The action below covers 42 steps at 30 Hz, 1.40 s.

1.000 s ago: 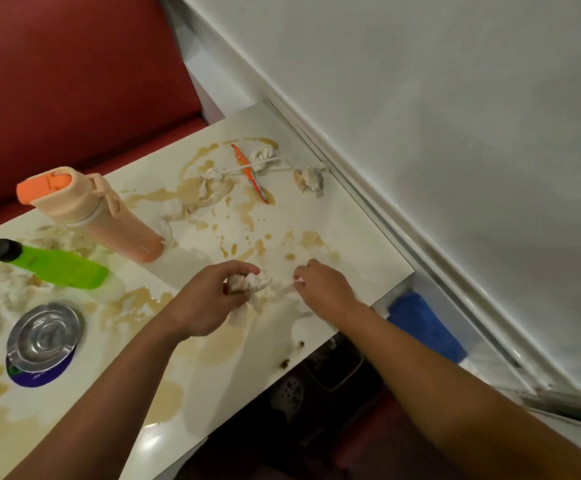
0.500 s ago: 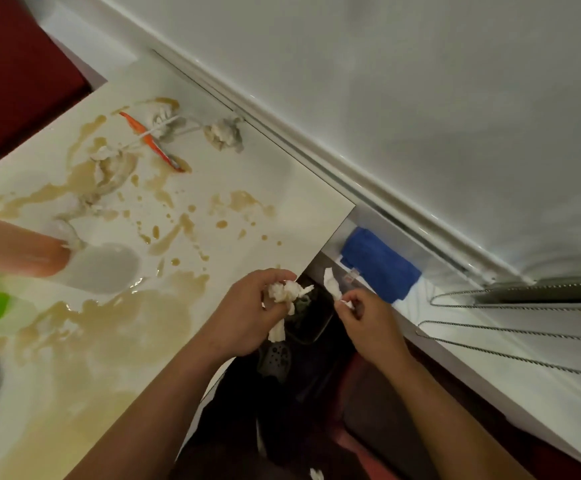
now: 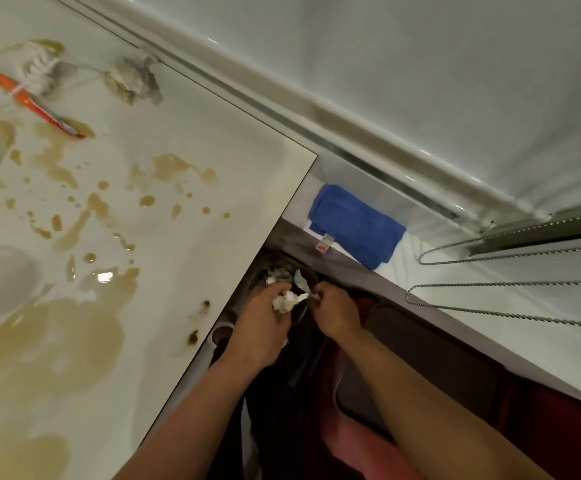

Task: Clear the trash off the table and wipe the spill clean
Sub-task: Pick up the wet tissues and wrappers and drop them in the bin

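Both hands now off table (image 3: 185, 140), over dark bin (image 3: 302, 317) lower centre. Left hand (image 3: 264, 320) grips soiled tissue wad (image 3: 286, 301); right hand (image 3: 334, 311) pinches small scrap. Disposal imminent. Spill (image 3: 57, 341), orange wrapper (image 3: 29, 100) remain left.

left hand (image 3: 263, 322): off the tabletop's (image 3: 247, 174) right edge, over a dark bin (image 3: 302, 311), grip curled round a soiled wad (image 3: 286, 301)
right hand (image 3: 334, 311): beside it, pinching a white scrap (image 3: 311, 296)
spill (image 3: 50, 337): brown puddles and drops across the tabletop
far edge: orange wrapper (image 3: 29, 100), crumpled tissue (image 3: 133, 79)
ledge past the right corner: blue cloth (image 3: 354, 225)
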Tool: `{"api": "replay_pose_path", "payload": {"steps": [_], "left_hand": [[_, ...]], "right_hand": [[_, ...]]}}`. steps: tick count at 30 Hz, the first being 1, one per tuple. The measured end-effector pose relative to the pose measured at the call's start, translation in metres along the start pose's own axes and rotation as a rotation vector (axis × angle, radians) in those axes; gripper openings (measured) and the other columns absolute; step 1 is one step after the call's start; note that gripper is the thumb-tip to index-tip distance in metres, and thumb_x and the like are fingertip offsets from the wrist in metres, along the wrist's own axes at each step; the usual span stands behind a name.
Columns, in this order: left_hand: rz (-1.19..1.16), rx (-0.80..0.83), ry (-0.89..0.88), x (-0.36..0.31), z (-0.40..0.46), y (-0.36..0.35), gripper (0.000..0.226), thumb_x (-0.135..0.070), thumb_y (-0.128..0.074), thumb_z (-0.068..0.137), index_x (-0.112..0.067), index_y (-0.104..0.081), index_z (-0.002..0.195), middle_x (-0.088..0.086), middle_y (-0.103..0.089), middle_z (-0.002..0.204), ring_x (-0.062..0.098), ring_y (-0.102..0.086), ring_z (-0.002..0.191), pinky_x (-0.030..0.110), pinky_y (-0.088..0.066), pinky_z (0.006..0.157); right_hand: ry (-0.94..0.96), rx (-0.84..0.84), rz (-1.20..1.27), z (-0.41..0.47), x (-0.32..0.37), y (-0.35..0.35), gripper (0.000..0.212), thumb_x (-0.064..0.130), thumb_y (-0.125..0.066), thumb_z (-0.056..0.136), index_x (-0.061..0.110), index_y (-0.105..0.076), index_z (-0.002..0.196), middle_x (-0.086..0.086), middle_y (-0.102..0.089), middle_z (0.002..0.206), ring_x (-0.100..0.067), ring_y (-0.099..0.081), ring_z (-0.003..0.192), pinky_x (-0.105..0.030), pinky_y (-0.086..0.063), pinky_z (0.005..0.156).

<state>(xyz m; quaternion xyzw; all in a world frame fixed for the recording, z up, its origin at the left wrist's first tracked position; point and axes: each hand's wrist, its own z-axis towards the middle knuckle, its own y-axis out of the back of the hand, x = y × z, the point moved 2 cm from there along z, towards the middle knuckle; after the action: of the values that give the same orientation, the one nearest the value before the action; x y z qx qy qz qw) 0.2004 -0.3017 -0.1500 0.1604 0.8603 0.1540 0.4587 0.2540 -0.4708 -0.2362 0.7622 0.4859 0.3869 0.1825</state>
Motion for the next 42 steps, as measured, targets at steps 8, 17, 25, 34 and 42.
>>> {"api": "replay_pose_path", "payload": {"steps": [8,17,25,34,42], "left_hand": [[-0.086,0.035,0.040,0.048,0.044,-0.036,0.043,0.006,-0.056,0.094,-0.008,-0.061,0.134,0.007,-0.063,0.133,0.018,-0.058,0.123,0.032,-0.040,0.113],[0.060,0.230,0.057,0.063,0.075,-0.056,0.078,-0.011,-0.067,0.093,-0.025,-0.029,0.159,0.005,-0.026,0.164,0.022,-0.029,0.149,0.039,-0.027,0.124],[0.164,0.214,-0.103,-0.001,0.013,-0.003,0.062,-0.029,-0.067,0.095,-0.024,-0.044,0.152,0.001,-0.048,0.152,0.015,-0.045,0.139,0.032,-0.036,0.118],[0.207,-0.005,-0.292,-0.072,-0.026,0.154,0.050,-0.046,-0.059,0.098,-0.043,-0.043,0.145,-0.023,-0.056,0.130,-0.004,-0.053,0.114,0.021,-0.045,0.100],[0.355,-0.309,-0.217,-0.051,0.023,0.299,0.052,-0.046,-0.059,0.098,-0.035,-0.045,0.146,-0.015,-0.057,0.135,0.007,-0.055,0.120,0.028,-0.045,0.100]], "right_hand": [[-0.055,0.098,-0.076,0.034,-0.022,-0.029,0.054,0.044,-0.056,0.100,0.018,-0.044,0.147,-0.011,-0.065,0.131,-0.032,-0.060,0.122,-0.040,-0.051,0.095],[-0.029,0.050,0.059,-0.031,-0.042,-0.003,0.048,0.038,-0.061,0.100,0.025,-0.050,0.145,-0.001,-0.068,0.123,-0.018,-0.064,0.115,-0.030,-0.049,0.098],[0.113,0.001,0.085,-0.084,0.010,0.055,0.037,0.039,-0.065,0.098,0.035,-0.059,0.135,0.019,-0.067,0.110,0.005,-0.063,0.094,-0.011,-0.046,0.082],[0.384,-0.094,0.064,-0.098,0.157,0.140,0.037,0.041,-0.062,0.099,0.040,-0.056,0.136,0.024,-0.062,0.114,0.009,-0.059,0.101,-0.015,-0.050,0.088],[0.598,-0.072,-0.039,-0.034,0.307,0.156,0.040,0.045,-0.059,0.100,0.038,-0.054,0.138,0.022,-0.060,0.116,0.000,-0.061,0.101,-0.030,-0.052,0.092]]}}
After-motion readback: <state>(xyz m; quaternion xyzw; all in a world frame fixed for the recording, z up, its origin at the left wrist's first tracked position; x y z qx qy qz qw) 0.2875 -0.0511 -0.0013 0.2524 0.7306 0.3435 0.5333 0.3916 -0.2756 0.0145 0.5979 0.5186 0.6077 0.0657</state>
